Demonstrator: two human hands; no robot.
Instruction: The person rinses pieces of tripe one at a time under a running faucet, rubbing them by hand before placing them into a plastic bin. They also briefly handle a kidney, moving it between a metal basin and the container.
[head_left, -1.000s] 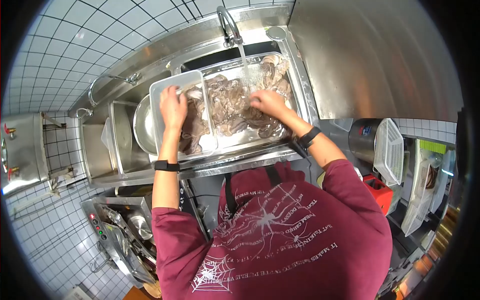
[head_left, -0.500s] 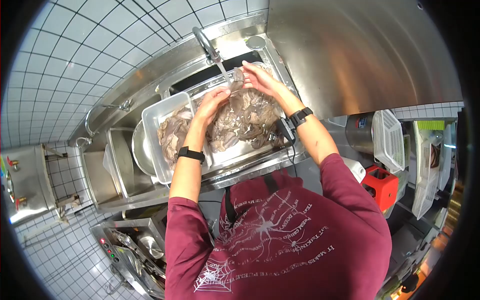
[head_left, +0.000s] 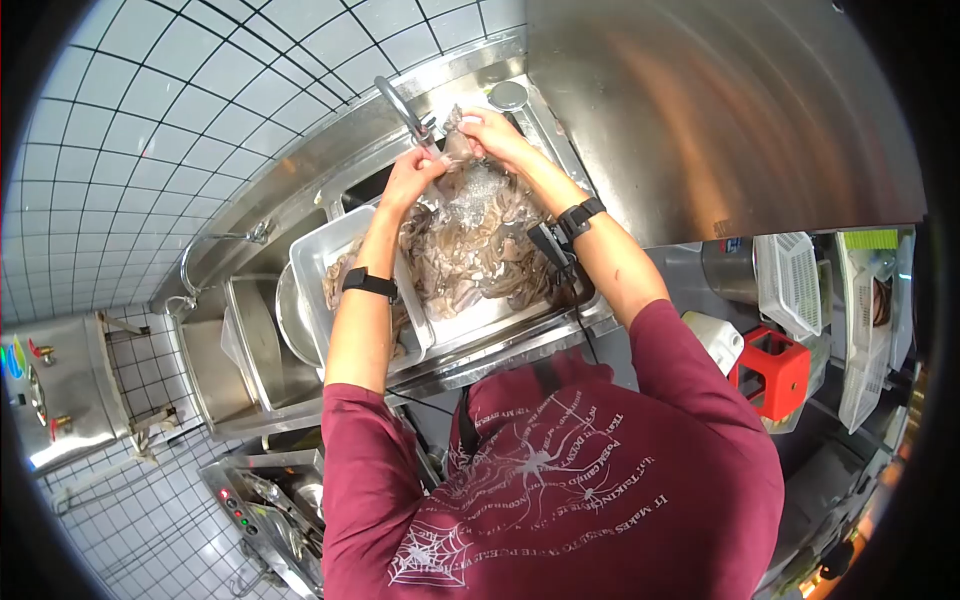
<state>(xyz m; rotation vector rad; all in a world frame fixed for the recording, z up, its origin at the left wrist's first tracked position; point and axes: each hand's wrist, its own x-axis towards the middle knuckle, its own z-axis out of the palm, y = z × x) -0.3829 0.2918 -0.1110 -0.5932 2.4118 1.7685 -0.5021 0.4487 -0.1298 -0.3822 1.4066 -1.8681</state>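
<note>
Both of my hands hold one limp, grey-brown piece (head_left: 458, 143), perhaps squid, stretched out beside the running faucet (head_left: 402, 108). My left hand (head_left: 411, 178) grips its lower left side, with the fingers closed. At its upper right, my right hand (head_left: 490, 133) has its fingers closed on it. Below them a metal tray (head_left: 500, 318) holds many similar pieces (head_left: 480, 245) in water. A translucent plastic tub (head_left: 418, 350) with more pieces stands to its left, partly hidden by my left forearm.
A metal bowl (head_left: 292, 318) and sink dividers (head_left: 250, 335) are left of the tub. A second faucet (head_left: 190, 255) is at the far left. A steel panel (head_left: 720, 120) rises on the right. Lower right are a red stool (head_left: 775, 372) and white baskets (head_left: 790, 285).
Both hands have moved up and slightly left, and the piece between them is lifted and stretched. Water now splashes onto the pieces in the tray.
</note>
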